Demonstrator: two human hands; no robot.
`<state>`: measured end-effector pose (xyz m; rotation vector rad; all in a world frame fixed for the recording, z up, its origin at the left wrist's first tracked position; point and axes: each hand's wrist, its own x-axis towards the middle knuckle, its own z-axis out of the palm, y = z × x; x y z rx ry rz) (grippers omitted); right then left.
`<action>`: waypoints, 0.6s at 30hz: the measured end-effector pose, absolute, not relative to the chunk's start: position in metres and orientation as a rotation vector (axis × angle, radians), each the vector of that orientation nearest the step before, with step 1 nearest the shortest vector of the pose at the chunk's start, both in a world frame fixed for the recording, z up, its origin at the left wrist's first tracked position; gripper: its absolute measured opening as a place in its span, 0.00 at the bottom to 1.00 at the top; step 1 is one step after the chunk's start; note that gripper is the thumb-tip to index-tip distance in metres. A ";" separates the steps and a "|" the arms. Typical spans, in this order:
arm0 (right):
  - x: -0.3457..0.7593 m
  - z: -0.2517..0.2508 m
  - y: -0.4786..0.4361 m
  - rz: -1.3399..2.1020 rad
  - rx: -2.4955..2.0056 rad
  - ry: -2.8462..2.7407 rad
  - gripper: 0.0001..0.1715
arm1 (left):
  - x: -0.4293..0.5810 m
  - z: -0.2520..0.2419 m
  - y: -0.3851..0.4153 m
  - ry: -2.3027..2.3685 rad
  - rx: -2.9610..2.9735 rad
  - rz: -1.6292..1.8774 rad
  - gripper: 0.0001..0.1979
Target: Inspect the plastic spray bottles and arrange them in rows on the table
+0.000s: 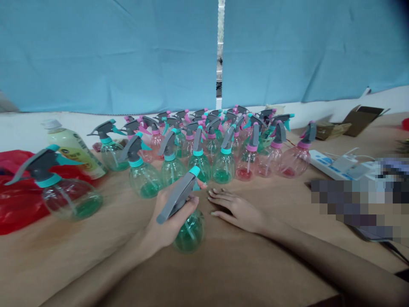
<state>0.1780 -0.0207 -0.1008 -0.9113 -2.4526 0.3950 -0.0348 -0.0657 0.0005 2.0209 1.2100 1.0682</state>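
Observation:
A clear green spray bottle (189, 233) with a grey and teal trigger head stands near the table's middle. Around its neck and head my left hand (171, 215) is closed, the thumb on the near side. My right hand (241, 211) lies on the table just right of that bottle, fingers stretched out, holding nothing. Behind both hands, a front row includes a green spray bottle (223, 166) and a pink spray bottle (246, 164), each with a little tinted colour at the bottom. Another green spray bottle (72, 198) stands apart at the left.
Several more spray bottles crowd toward the wall. At left are a red plastic bag (19, 213) and a tilted pale bottle (78, 149). To the right lie a white power strip (329, 166), an open cardboard box (361, 120) and a partly pixelated dark object (354, 209) with a cable.

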 end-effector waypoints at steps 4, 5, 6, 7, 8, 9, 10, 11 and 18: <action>0.178 -0.101 -0.020 0.386 -0.907 -2.454 0.29 | -0.034 0.004 -0.066 1.208 2.048 1.089 0.12; 0.178 -0.101 -0.020 0.383 -0.906 -2.457 0.29 | -0.034 0.005 -0.066 1.212 2.055 1.093 0.11; 0.178 -0.101 -0.020 0.382 -0.905 -2.459 0.29 | -0.034 0.005 -0.066 1.214 2.057 1.090 0.10; 0.178 -0.101 -0.020 0.381 -0.904 -2.462 0.29 | -0.034 0.004 -0.066 1.215 2.052 1.087 0.09; 0.178 -0.101 -0.020 0.379 -0.907 -2.467 0.29 | -0.034 0.003 -0.066 1.212 2.042 1.084 0.08; 0.178 -0.101 -0.020 0.377 -0.912 -2.472 0.30 | -0.034 0.001 -0.065 1.212 2.027 1.086 0.07; 0.178 -0.101 -0.020 0.375 -0.917 -2.478 0.30 | -0.035 0.000 -0.065 1.215 2.011 1.089 0.07; 0.178 -0.101 -0.020 0.374 -0.922 -2.483 0.30 | -0.035 -0.002 -0.065 1.216 1.998 1.097 0.06; 0.178 -0.102 -0.020 0.393 -0.897 -2.452 0.29 | -0.035 0.004 -0.067 1.190 2.031 1.091 0.05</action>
